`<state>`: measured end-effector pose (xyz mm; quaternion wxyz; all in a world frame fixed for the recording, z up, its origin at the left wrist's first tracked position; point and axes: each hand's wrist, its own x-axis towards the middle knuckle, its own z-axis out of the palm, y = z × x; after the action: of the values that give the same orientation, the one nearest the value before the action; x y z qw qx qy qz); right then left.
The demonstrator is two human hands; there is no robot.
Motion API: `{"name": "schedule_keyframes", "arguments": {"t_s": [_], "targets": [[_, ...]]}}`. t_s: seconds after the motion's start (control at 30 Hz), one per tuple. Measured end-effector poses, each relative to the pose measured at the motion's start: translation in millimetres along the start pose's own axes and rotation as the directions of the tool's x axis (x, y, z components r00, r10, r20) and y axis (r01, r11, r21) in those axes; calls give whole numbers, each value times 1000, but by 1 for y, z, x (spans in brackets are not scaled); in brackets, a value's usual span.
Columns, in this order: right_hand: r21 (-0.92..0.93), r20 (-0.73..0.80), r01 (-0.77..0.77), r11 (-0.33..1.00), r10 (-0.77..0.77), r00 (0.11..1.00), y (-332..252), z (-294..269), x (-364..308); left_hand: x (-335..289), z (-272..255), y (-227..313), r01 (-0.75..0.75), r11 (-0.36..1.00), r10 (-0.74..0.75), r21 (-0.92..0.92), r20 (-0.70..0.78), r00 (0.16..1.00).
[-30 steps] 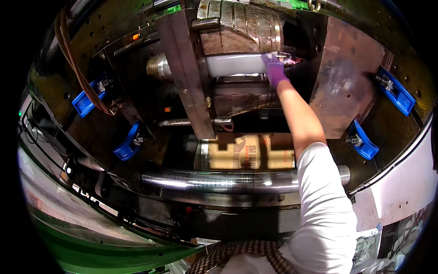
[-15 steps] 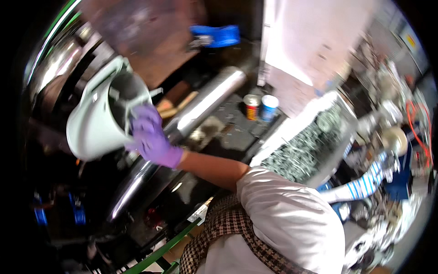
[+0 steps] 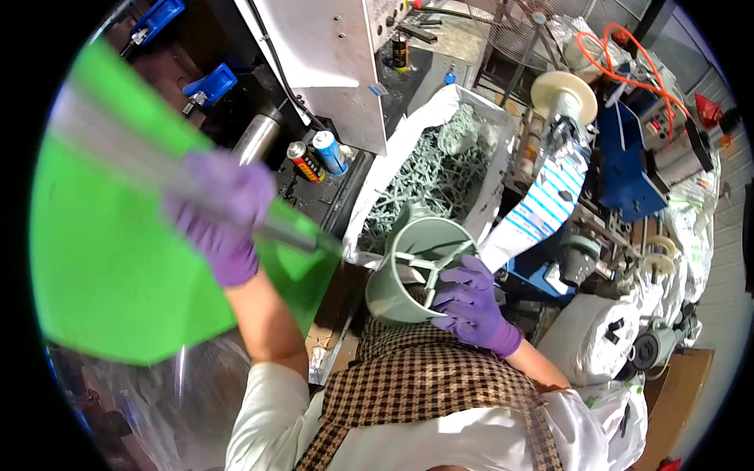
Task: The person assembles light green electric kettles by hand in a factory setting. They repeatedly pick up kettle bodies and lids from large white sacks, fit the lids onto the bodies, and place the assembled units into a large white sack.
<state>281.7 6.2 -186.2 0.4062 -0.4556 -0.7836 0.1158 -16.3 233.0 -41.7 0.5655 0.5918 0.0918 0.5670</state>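
Grasping a grey-green plastic container (image 3: 383,284) in front of the body, the right hand (image 3: 475,310), in a purple glove, has its fingers curled over the container's near right rim. The container lies tilted, its open mouth showing a three-armed piece (image 3: 433,267) of the same colour across it; whether the fingers also grip this piece, I cannot tell. Below it in view is a brown checked apron (image 3: 440,353).

The left hand (image 3: 220,208), also gloved in purple and blurred, has its fingers wrapped around a grey bar (image 3: 126,147) that runs along a bright green panel (image 3: 102,267) on the left side.

Just beyond the container sits a white-lined box (image 3: 503,141) filled with curly grey-green scraps (image 3: 428,177). To its left, a red, yellow and black can (image 3: 305,162) stands beside a blue can (image 3: 330,153) on a dark ledge (image 3: 320,196). To the right of the box, a pale spool (image 3: 567,96) rises above a blue-striped white strip (image 3: 542,206), near an orange cord (image 3: 620,78).
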Motion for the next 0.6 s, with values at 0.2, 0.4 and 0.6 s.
{"name": "schedule_keyframes", "arguments": {"t_s": [0.2, 0.4, 0.6], "targets": [[-189, -129, -176, 966, 153, 980, -41, -11, -46, 128, 62, -104, 21, 973, 57, 231, -323, 945], [-270, -330, -450, 851, 357, 874, -72, 30, -105, 216, 84, -186, -32, 975, 109, 221, -346, 932], [-65, -525, -794, 604, 656, 542, -106, 53, -102, 235, 69, -215, -379, 850, 489, 366, -283, 825]]}}
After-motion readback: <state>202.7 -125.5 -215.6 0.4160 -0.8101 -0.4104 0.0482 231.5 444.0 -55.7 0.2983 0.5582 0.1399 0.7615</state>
